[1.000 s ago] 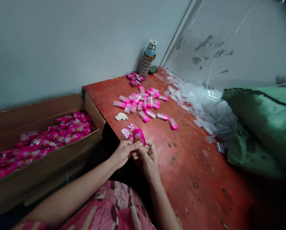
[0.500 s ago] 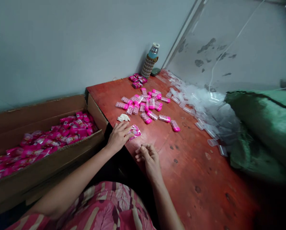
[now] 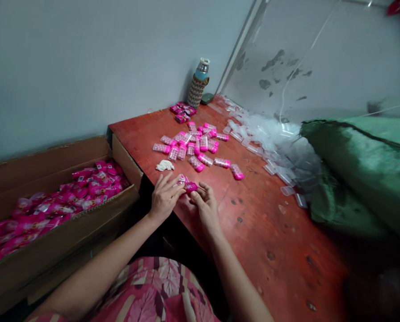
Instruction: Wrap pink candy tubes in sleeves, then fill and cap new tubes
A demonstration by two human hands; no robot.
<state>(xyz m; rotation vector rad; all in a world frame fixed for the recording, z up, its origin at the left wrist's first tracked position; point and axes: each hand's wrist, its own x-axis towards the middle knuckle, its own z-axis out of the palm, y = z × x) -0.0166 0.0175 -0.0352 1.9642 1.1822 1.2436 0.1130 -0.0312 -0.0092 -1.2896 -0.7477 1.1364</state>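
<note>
A small pink printed plastic wrapper is lifted between my two hands near the table's front left edge. My left hand pinches its left side with thumb and fingertips. My right hand grips its right end, its thumb toward me. Another bit of shiny pink wrapper shows just behind my left fingers; whether it is the same piece I cannot tell. A crumpled white lump lies beyond my left hand. Farther back are several clear containers with pink caps, filled with small pale pink pieces.
A cardboard box of pink wrapped packs stands left of the red table. Clear empty containers heap at the right beside a green sack. A bottle in a knitted cover and pink packs stand behind.
My right hand has moved up to the left hand and taken hold of the wrapper, which lay flat under my left fingers. The camera view has turned slightly right.
</note>
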